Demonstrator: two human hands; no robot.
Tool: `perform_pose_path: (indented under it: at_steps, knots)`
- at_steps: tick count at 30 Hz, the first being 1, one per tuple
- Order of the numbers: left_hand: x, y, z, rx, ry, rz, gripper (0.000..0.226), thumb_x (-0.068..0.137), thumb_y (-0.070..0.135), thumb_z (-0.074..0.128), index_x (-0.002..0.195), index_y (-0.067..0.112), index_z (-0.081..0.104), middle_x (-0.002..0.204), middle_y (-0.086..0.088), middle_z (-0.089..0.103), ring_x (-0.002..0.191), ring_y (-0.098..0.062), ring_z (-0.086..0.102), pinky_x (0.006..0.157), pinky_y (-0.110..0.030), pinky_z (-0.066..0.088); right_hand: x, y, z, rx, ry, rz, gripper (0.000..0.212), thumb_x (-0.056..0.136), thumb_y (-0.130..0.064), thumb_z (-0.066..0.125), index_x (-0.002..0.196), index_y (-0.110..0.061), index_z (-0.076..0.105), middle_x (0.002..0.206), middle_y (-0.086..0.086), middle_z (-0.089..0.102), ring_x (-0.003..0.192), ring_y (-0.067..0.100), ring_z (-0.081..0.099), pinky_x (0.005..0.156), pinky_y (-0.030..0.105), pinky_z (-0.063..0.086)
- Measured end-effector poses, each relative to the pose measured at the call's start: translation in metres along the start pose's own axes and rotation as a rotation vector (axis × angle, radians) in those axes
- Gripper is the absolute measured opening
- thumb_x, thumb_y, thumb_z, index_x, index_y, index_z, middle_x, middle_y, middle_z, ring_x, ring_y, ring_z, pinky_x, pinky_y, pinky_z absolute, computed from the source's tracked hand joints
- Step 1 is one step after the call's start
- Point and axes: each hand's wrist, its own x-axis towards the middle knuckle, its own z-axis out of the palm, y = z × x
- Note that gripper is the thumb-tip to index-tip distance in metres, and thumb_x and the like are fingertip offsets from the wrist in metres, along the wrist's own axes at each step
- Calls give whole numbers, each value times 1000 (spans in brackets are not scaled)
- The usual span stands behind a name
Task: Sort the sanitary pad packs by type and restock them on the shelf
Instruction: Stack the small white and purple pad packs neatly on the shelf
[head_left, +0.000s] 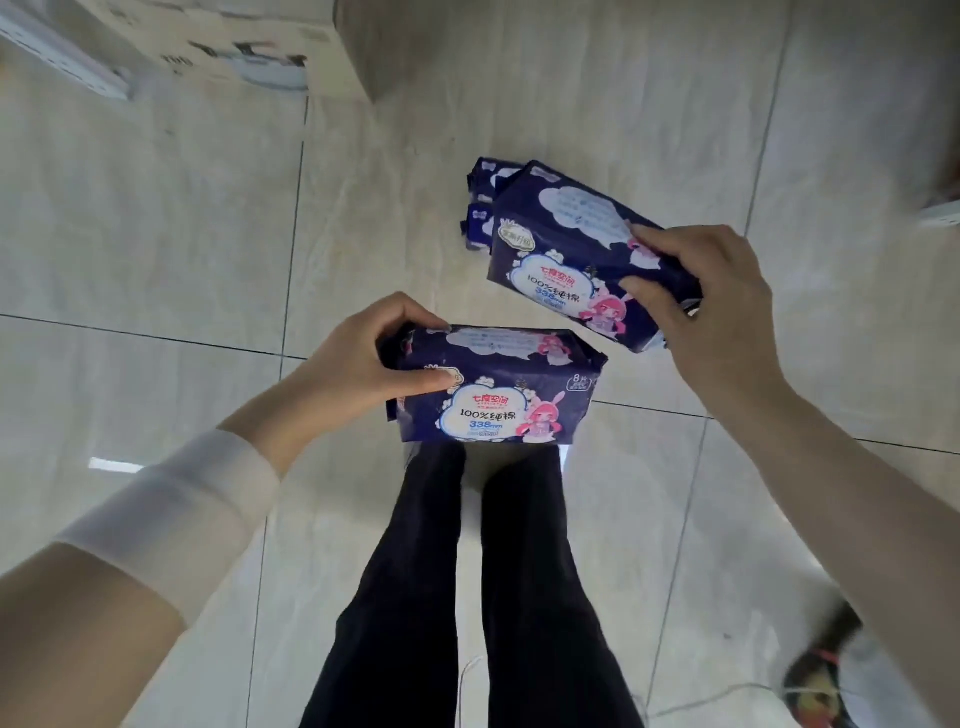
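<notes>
Looking straight down onto a pale tiled floor (156, 234). Gripping one navy pack (498, 400) by its left end in the left hand (363, 358) — thumb pressed on the printed face, fingers curled over the top edge. Clutching a second navy pack (561, 249) in the right hand (696, 306), fingers wrapped over its right end, with the pack tilted and held further out. Held clear of the floor, both of them, apart from each other, above dark trouser legs (467, 571).

Same print on each: pink-haired girl with rabbit ears, "100%", "338mm". Reads as one type, so most likely mid-sort, checking labels or pairing up a match. Lying on the tiles just behind the right-hand pack, a small heap of more navy packs (480, 208), mostly hidden, so no counting them.

Next, by the look of it: bring the pair together, turn the prints the same way, carry them off to the shelf, then come back for the heap. Calls for a steady hold without squeezing, as the soft film wrap is likely to slip or dent.

Hard to place the shelf — only a white rail (67, 57) at top left beside a cardboard box (249, 47), cropped too short to name.
</notes>
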Motion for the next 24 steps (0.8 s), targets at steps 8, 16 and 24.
perform_pose_path:
  at_steps: [8, 16, 24]
  knots:
    - [-113, 173, -7, -168, 105, 88, 25, 69, 15, 73, 92, 22, 67, 96, 11, 72, 88, -5, 67, 75, -21, 54, -10, -115, -174, -15, 57, -47, 42, 86, -36, 53, 120, -14, 61, 108, 15, 56, 104, 29, 52, 85, 2, 31]
    - [-192, 312, -23, -87, 89, 301, 30, 62, 29, 82, 89, 38, 71, 94, 9, 72, 91, -10, 67, 76, -25, 55, -24, -213, -295, -10, 181, -106, 37, 86, -27, 58, 120, -15, 61, 109, 16, 57, 103, 20, 49, 87, -2, 25]
    - [-218, 406, -74, -47, 90, 519, 29, 59, 31, 84, 80, 46, 70, 102, 20, 69, 102, -4, 63, 75, -20, 53, -4, -291, -370, 40, 341, -158, 32, 86, -30, 57, 117, -25, 58, 108, 2, 52, 103, 17, 49, 90, 4, 32]
